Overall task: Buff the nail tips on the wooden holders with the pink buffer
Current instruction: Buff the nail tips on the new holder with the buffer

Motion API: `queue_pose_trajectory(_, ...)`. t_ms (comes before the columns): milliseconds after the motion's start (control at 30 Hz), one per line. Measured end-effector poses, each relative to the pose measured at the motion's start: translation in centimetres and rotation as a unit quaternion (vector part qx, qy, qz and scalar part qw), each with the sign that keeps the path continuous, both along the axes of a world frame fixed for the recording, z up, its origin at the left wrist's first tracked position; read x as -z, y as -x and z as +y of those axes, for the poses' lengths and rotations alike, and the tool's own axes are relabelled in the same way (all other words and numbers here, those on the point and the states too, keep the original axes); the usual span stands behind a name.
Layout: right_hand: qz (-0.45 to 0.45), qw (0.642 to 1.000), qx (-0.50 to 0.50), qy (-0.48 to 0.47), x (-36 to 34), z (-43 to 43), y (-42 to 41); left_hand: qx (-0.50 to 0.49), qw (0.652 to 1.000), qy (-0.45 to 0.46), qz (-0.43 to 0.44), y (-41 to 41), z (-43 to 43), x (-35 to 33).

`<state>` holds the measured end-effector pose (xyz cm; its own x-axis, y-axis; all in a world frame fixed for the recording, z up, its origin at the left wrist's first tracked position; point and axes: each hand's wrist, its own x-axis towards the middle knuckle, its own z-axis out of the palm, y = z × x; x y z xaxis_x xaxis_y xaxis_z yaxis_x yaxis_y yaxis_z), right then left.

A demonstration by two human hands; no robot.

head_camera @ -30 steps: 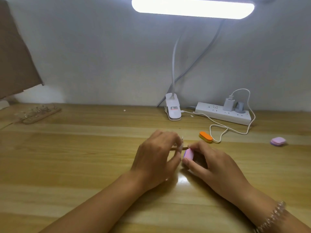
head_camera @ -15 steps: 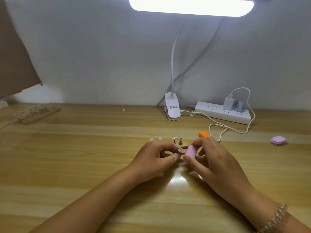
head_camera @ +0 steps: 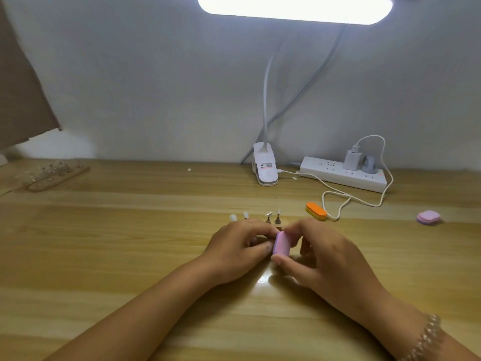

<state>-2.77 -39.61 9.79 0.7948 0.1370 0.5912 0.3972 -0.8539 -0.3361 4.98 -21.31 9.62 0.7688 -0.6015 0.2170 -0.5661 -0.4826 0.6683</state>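
Right hand (head_camera: 328,259) pinches the pink buffer (head_camera: 281,243), thumb under its near end and fingers curled over its far end, so the block stands on edge with its broad pink face turned toward the camera. The buffer is held just above the table (head_camera: 130,256), between the two hands, its left edge against the fingertips of the left hand (head_camera: 238,247). That hand is curled down over the wooden holder (head_camera: 278,227), thumb and forefinger drawn together at its right end. It hides nearly all of the holder, and only a small brown end shows beside the buffer. Four nail tips (head_camera: 268,216) rise on their pegs just behind the left knuckles: two pale ones to the left, two on darker stands to the right. Whether the buffer touches any tip cannot be told, since the fingers cover the spot.

A beaded bracelet (head_camera: 426,337) circles the right wrist. Behind the right hand lies an orange buffer (head_camera: 316,211), near a loop of white cable (head_camera: 338,201) that runs to a charger in the power strip (head_camera: 338,175) by the wall. A pink pad (head_camera: 429,217) sits well off to the right. The lamp clip (head_camera: 265,166) rests left of the strip, and the lit lamp head (head_camera: 294,7) hangs overhead. A far holder (head_camera: 56,175) with more tips lies at the table's back left.
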Motion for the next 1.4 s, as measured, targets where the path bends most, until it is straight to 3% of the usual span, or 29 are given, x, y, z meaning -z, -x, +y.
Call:
queue_pose_trajectory(133,-0.003,0.998,0.033,-0.044,0.0,-0.3,-0.3,-0.008,1.000,-0.003,-0.001,-0.1,-0.1,-0.1)
queue_pose_trajectory(300,0.013,1.000,0.006,-0.013,0.1,0.1,0.0,-0.004,1.000,-0.006,0.005,-0.1,-0.1,-0.1)
queue_pose_trajectory(433,-0.012,0.997,0.041,-0.062,0.0,-0.5,-0.5,-0.012,1.000,-0.020,-0.011,-0.1,-0.1,0.0)
queue_pose_trajectory(567,-0.007,1.000,0.012,-0.008,0.2,-0.1,-0.2,-0.011,1.000,-0.013,-0.008,-0.2,-0.1,-0.1)
queue_pose_trajectory(767,-0.009,0.994,0.035,-0.099,-0.1,-1.0,-0.5,-0.048,0.998,-0.020,-0.046,0.1,-0.3,-0.1)
queue_pose_trajectory(1167,0.026,0.999,-0.014,-0.015,0.0,-0.4,0.0,0.006,0.999,0.016,-0.030,-0.5,-0.2,0.1)
queue_pose_trajectory(1333,0.005,0.997,0.031,-0.065,-0.2,-0.6,-0.2,0.010,0.999,0.021,-0.030,-0.2,-0.3,0.1)
queue_pose_trajectory(1400,0.003,0.999,0.026,-0.035,-0.3,-0.2,0.0,0.010,0.999,0.018,-0.027,-0.2,-0.3,0.1)
